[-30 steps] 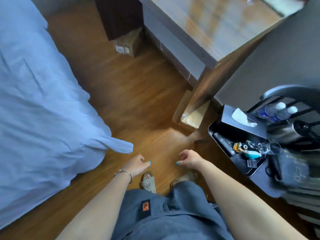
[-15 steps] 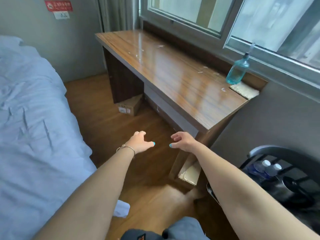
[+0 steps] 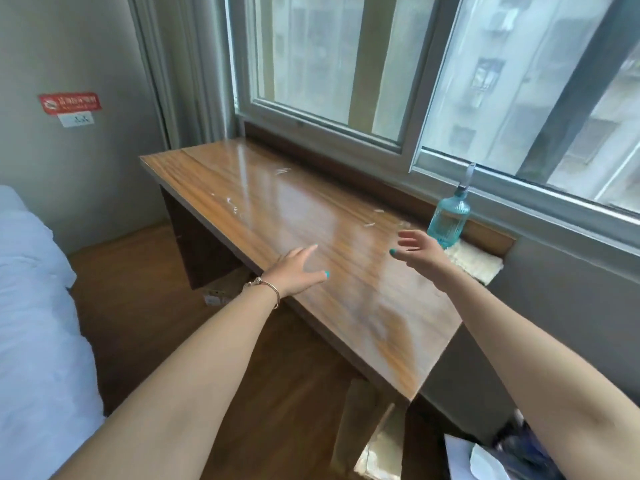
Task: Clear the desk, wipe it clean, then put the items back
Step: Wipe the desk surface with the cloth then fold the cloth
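Desk (image 3: 311, 258) runs from ten o'clock to five o'clock under the window, glossy wood-grain laminate with pale smears and scraps on it. I judge the clearing done and the wiping about to begin. My right hand (image 3: 420, 251) is released, fingers spread, near the ribbed teal glass spray bottle (image 3: 449, 221) and the nubby cream cloth (image 3: 472, 263) at two o'clock. My left hand (image 3: 294, 271) hovers released over the front edge. Next I need a firm grasp on bottle or cloth.

Both arms stretched fwd, bare forearms. Left hand (image 3: 297, 271) palm down, fingers straight, thumb out; bracelet (image 3: 266, 289) at wrist. Right hand (image 3: 420, 251) raised, fingers spread, relaxed. Neither holds anything.
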A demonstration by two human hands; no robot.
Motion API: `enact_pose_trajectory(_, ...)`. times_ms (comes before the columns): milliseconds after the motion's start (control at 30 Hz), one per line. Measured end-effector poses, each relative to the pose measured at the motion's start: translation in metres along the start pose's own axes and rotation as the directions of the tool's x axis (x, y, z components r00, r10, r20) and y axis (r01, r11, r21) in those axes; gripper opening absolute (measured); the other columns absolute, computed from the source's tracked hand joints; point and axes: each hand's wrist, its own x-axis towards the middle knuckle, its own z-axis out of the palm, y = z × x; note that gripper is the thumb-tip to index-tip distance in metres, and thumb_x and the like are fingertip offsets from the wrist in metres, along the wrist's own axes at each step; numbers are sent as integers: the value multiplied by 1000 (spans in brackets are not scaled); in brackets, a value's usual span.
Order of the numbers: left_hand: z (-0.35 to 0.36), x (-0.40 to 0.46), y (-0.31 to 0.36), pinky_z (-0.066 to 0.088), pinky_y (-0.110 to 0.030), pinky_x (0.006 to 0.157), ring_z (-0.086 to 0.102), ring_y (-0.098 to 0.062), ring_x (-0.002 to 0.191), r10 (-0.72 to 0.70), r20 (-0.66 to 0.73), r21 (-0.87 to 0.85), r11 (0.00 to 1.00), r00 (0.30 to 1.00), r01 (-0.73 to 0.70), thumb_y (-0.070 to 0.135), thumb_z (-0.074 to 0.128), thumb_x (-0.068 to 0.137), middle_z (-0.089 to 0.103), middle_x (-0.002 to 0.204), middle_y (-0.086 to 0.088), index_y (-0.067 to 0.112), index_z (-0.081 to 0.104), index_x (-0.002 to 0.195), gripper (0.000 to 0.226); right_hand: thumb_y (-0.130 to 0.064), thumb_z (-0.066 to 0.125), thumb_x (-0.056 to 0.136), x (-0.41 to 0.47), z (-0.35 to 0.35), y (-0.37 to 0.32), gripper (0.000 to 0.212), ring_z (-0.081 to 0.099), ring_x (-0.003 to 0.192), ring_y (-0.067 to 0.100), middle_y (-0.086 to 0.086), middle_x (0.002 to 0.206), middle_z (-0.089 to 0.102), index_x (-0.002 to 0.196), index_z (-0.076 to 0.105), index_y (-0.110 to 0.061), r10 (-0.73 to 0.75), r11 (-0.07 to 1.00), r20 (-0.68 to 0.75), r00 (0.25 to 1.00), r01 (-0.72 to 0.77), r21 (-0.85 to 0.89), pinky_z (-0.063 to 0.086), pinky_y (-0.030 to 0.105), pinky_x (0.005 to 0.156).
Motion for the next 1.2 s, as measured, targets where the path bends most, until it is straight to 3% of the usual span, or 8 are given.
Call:
enact_pose_trajectory(167, 25, 96, 4, 6, -33, 118, 1, -15, 149, -18, 146, 117, 993, 989, 1, 60, 48, 91, 10, 163, 4, 36, 17, 153, 73, -11, 77, 80, 82, -42, 28, 63, 59, 103, 24, 9, 123, 56, 135, 48, -9, 96, 995, -276, 956, -100, 1, 50, 37, 87)
enact_pose_trajectory(333, 65, 151, -9, -7, -40, 119, -13, -9, 148, 22, 114, 396, 916, 993, -66, 79, 29, 85, -10, 162, 9, 48, 4, 151, 77, -17, 78, 73, 138, -76, 35, 66, 50, 117, 28, 15, 126, 48, 130, 47, -4, 103, 984, -617, 780, -172, -53, 42, 37, 103)
enact_pose_trajectory(467, 62, 194, -17, -5, -40, 120, -12, -8, 148, 150, 82, 433, 885, 985, -171, 89, 21, 73, -10, 162, 10, 53, 3, 148, 86, -25, 85, 71, 170, -94, 32, 86, 43, 127, 22, 10, 139, 39, 140, 35, -9, 79, 986, -646, 760, -156, -63, 36, 31, 108)
enact_pose_trajectory(600, 47, 249, -21, -6, -40, 120, -12, -6, 147, 231, 171, 429, 858, 958, -283, 92, 3, 67, -9, 162, 12, 56, 2, 147, 87, -30, 89, 66, 201, -102, 34, 105, 40, 131, 24, 1, 148, 36, 148, 23, -27, 122, 983, -588, 800, -181, -42, 38, 45, 109)
enact_pose_trajectory(867, 35, 303, -26, -10, -43, 119, -14, -9, 147, 354, 261, 378, 819, 898, -432, 88, 19, 76, -11, 162, 8, 53, 4, 148, 81, -21, 77, 81, 205, -58, 28, 37, 62, 94, 22, -11, 91, 61, 115, 63, -18, 208, 971, -705, 678, -227, 68, 51, 39, 87)
enact_pose_trajectory(1000, 36, 307, -28, -10, -46, 118, -14, -13, 148, 396, 260, 386, 793, 881, -471, 88, 2, 68, -12, 162, 5, 50, 1, 150, 91, -15, 71, 83, 193, -22, 5, 23, 57, 77, 19, 6, 85, 62, 99, 61, -29, 189, 971, -767, 613, -235, 51, 52, 36, 78)
enact_pose_trajectory(1133, 38, 307, -32, -10, -47, 118, -13, -16, 149, 411, 255, 371, 795, 875, -481, 87, 3, 70, -10, 162, 2, 47, 3, 151, 90, -11, 68, 87, 167, -3, -30, 17, 55, 78, 31, 22, 89, 59, 100, 63, -1, 292, 938, -770, 568, -327, 115, 44, 3, 58)
enact_pose_trajectory(1200, 37, 308, -31, -9, -48, 118, -12, -17, 149, 418, 256, 371, 790, 872, -487, 86, 6, 72, -10, 163, 2, 46, 3, 151, 88, -15, 74, 79, 151, 5, -41, 9, 64, 84, 33, 15, 84, 67, 84, 69, -9, 320, 941, -757, 569, -286, 183, 56, 22, 76)
